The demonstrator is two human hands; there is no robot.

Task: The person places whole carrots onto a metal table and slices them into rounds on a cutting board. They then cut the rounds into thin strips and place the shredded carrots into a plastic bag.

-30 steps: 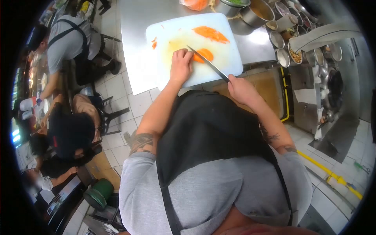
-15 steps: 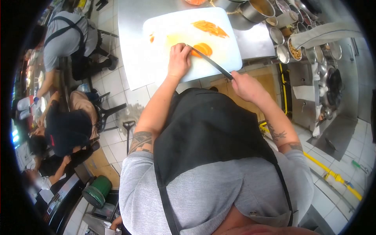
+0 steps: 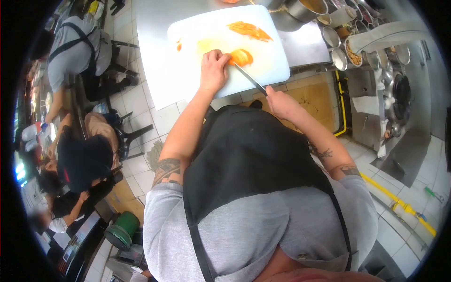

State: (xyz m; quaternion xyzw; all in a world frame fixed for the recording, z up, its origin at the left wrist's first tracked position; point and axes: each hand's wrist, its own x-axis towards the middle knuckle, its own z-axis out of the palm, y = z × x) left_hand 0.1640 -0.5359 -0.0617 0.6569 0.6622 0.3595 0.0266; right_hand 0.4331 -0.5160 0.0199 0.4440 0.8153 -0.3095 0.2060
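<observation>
My right hand [image 3: 282, 104] is closed round the handle of a long knife [image 3: 251, 78], whose blade points up and left to the orange slices [image 3: 241, 57] on a white cutting board [image 3: 275, 66]. Curled fingers of my left hand [image 3: 215, 68] press on the left end of those slices, close to the blade tip. A pile of thin orange strips [image 3: 250, 31] lies farther back on the board, and small orange bits [image 3: 179, 45] lie near its left edge.
The board rests on a metal worktable [image 3: 157, 61]. Pots [image 3: 305, 9] and small metal containers [image 3: 339, 59] stand at the back right. A yellow pipe [image 3: 399, 203] runs along the right floor. Co-workers [image 3: 75, 51] are on the left, near a green bin [image 3: 121, 230].
My right hand has moved left and slightly down with the knife, and the blade tip now lies lower at the slices. My left hand has hardly moved.
</observation>
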